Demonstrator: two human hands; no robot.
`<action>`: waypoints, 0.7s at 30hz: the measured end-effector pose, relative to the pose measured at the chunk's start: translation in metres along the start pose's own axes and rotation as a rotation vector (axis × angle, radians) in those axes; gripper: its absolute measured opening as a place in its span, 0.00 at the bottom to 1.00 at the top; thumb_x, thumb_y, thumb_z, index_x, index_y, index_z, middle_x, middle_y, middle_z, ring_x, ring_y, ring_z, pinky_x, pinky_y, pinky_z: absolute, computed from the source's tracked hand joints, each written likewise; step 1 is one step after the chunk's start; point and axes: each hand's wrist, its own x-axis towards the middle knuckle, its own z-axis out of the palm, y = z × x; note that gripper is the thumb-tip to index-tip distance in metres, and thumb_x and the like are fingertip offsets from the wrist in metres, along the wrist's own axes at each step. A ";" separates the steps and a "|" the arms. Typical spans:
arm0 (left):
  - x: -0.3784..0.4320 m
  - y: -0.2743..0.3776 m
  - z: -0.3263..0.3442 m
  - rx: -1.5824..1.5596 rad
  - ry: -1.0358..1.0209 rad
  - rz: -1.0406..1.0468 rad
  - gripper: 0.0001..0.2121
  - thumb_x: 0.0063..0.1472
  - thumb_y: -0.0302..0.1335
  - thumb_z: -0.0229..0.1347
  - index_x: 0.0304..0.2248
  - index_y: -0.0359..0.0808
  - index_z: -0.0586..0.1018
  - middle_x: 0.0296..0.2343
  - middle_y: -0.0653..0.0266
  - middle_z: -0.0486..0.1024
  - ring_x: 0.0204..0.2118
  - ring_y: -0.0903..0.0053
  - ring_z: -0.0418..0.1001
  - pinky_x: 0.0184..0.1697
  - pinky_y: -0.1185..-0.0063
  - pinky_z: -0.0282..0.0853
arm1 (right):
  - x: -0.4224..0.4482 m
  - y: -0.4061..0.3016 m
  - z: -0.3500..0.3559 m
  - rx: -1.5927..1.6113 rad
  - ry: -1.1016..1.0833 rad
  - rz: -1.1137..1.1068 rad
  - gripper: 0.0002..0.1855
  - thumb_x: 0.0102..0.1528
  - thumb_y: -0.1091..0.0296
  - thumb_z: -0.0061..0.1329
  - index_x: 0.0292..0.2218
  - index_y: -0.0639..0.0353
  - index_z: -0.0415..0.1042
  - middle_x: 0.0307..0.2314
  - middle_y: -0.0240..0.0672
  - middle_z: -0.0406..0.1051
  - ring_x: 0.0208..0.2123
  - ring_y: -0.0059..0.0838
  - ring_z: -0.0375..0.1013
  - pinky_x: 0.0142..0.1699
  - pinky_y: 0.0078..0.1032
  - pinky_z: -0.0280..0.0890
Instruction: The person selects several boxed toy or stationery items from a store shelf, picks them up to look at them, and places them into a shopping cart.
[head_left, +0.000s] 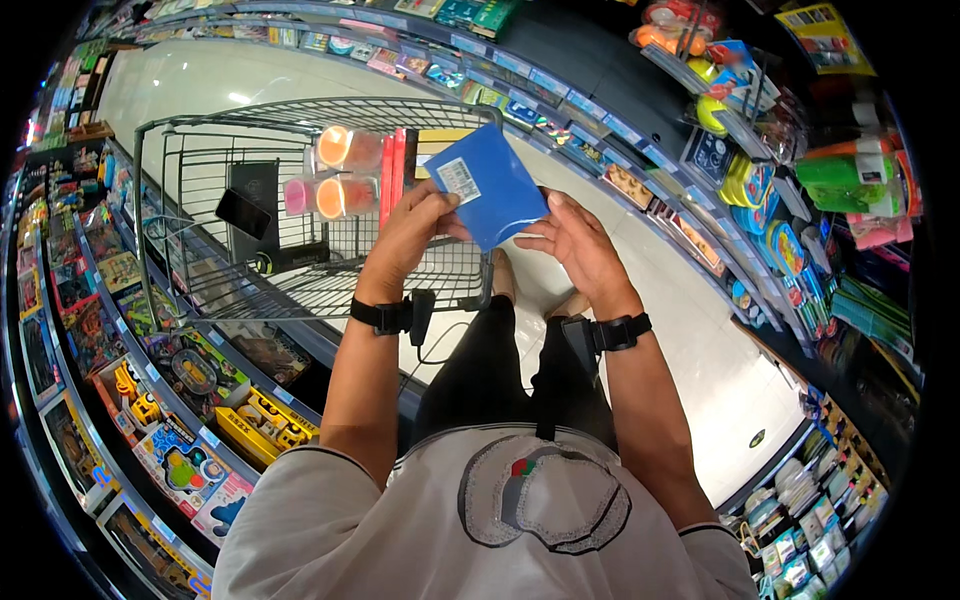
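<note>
My left hand (411, 232) grips the left edge of a flat blue package (491, 187) that bears a white barcode label, its thumb on the label. My right hand (581, 240) is at the package's lower right corner, fingers spread; whether it grips or only touches there I cannot tell. The package is tilted above the right end of a wire shopping cart (315, 112). In the cart are transparent containers with orange lids (335, 146), a pink-lidded container (298, 196), red boxes (393, 176), a black smartphone (243, 213) on a dark flat item (262, 180), and a black cylindrical item (300, 257).
Shelves with boxed toys (259, 427) curve along the left. Another shelf (600, 112) with books and small packaged goods runs from the top to the right, near hanging packages and green plastic items (847, 180). Pale floor tiles (675, 352) lie between. More packaged goods (802, 532) stand lower right.
</note>
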 end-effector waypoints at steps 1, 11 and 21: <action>0.003 -0.002 0.006 0.017 -0.018 -0.018 0.21 0.61 0.34 0.51 0.47 0.24 0.71 0.33 0.58 0.77 0.32 0.74 0.77 0.38 0.79 0.75 | -0.002 -0.002 0.000 -0.001 0.007 -0.005 0.21 0.65 0.58 0.43 0.51 0.66 0.65 0.42 0.44 0.73 0.41 0.36 0.76 0.48 0.34 0.71; 0.020 -0.002 0.062 0.014 -0.059 0.190 0.30 0.63 0.44 0.53 0.59 0.35 0.66 0.46 0.57 0.73 0.51 0.73 0.69 0.52 0.75 0.67 | -0.027 0.001 -0.069 0.147 -0.100 0.132 0.20 0.64 0.55 0.43 0.44 0.67 0.69 0.30 0.40 0.75 0.31 0.32 0.76 0.39 0.29 0.72; 0.044 -0.008 0.112 0.335 -0.116 0.110 0.16 0.64 0.42 0.55 0.38 0.36 0.77 0.28 0.76 0.70 0.32 0.88 0.63 0.37 0.86 0.59 | -0.061 0.014 -0.096 0.291 -0.110 0.211 0.32 0.64 0.38 0.33 0.46 0.63 0.66 0.21 0.30 0.66 0.24 0.28 0.66 0.29 0.28 0.66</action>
